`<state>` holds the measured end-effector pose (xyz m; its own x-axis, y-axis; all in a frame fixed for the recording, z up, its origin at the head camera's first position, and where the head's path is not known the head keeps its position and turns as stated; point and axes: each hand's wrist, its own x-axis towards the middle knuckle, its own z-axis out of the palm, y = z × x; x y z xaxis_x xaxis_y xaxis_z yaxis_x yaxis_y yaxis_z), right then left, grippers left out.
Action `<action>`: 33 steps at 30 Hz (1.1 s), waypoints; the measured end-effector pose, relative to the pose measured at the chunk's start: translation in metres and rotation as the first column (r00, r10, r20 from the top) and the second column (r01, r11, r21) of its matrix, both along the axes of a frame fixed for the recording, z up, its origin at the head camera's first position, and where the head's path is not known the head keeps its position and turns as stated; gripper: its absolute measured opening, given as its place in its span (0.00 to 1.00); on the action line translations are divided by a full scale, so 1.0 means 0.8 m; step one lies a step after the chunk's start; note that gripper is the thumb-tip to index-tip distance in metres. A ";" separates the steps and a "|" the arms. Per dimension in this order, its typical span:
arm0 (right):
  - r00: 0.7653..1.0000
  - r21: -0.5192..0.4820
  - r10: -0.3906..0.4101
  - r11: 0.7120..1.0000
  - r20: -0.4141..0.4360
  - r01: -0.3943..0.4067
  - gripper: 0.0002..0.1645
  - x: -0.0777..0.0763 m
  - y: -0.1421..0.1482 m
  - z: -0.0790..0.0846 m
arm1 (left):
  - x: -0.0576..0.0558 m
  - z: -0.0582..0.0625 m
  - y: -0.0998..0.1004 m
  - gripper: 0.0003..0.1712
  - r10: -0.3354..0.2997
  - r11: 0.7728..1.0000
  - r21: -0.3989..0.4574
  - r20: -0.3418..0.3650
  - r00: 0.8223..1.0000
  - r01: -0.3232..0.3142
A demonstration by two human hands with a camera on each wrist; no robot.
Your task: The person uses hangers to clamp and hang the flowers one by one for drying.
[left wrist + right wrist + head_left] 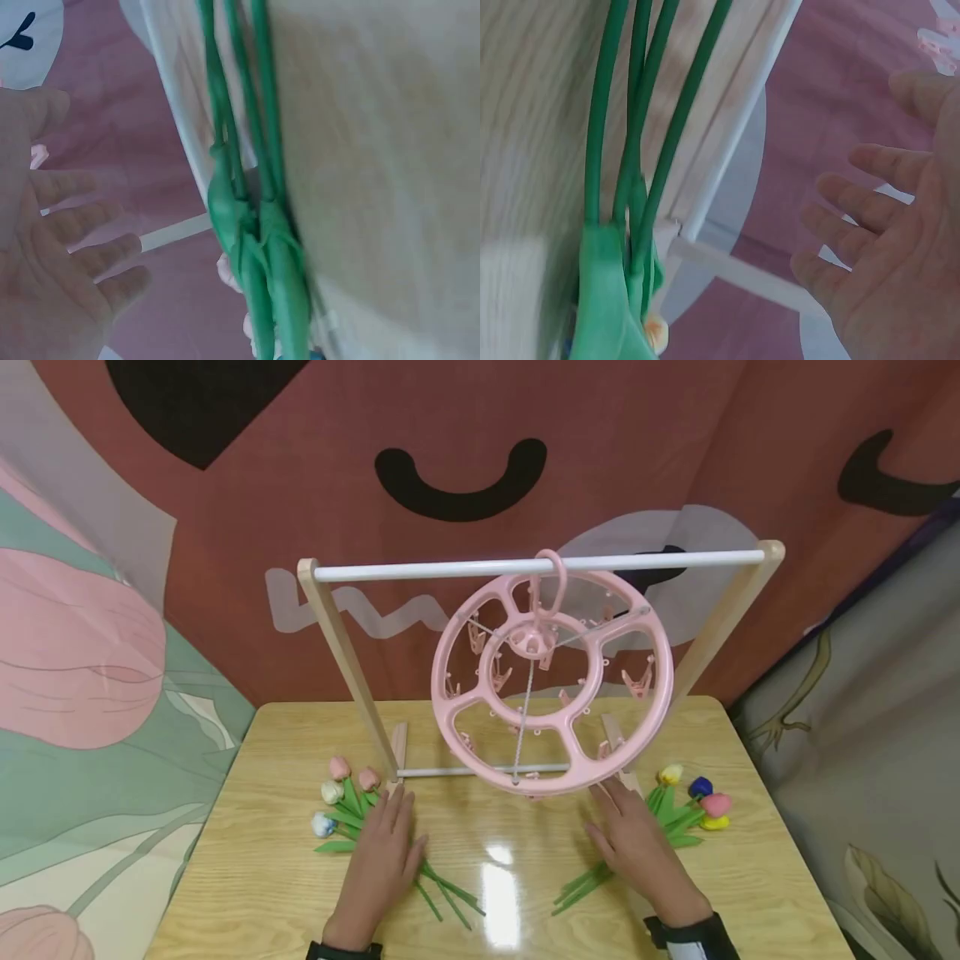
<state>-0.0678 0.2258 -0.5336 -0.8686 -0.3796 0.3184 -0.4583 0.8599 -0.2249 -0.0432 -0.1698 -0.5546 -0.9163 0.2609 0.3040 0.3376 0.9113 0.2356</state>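
The left bunch of artificial tulips (pixel 347 817) lies on the left part of the table (pixel 240 860), its heads turned to the left edge and its green stems slanting toward the front and the middle. It shows two pink blooms, a white one and a blue-and-white one. The right bunch of artificial tulips (pixel 678 818) lies near the right edge, with cream, dark blue, pink and yellow blooms toward that edge and stems slanting toward the front and the middle.

The left hand (pixel 378 860) is stretched over the left bunch, and the right hand (pixel 637 843) over the right one. The two hands are well apart; in the wrist views their fingers are extended and spread a little, they hold nothing, and a gap shows between each hand and the stems beside it.

Beyond the hands, toward the back edge, stands a rack with wooden uprights (pixel 341 647), a white top bar (pixel 427 570) and a white lower bar (pixel 450 772). A round pink hanger (pixel 534 643) hangs by its hook from the top bar, tilted, with small pink clips (pixel 637 683) around its rings. Behind the back edge is a reddish-brown cloth (pixel 622 435) with a black smile; a flower-patterned cloth (pixel 82 647) hangs past the left edge.
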 end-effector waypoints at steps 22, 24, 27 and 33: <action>0.978 -0.064 0.161 0.986 0.135 -0.154 0.39 0.015 -0.083 -0.016 | 0.031 -0.032 -0.013 0.14 -0.136 0.989 -0.064 -0.062 0.989 0.132; 0.971 -0.055 0.170 0.985 0.168 -0.163 0.36 0.016 -0.090 -0.015 | 0.030 -0.034 -0.014 0.15 -0.131 0.989 -0.071 -0.069 0.989 0.127; 0.958 -0.030 0.193 0.981 0.213 -0.192 0.35 0.015 -0.102 -0.014 | 0.030 -0.035 -0.015 0.17 -0.123 0.990 -0.084 -0.070 0.990 0.117; 0.934 -0.024 0.268 0.962 0.234 -0.270 0.33 0.014 -0.126 -0.011 | 0.030 -0.035 -0.015 0.16 -0.134 0.985 -0.117 -0.066 0.989 0.126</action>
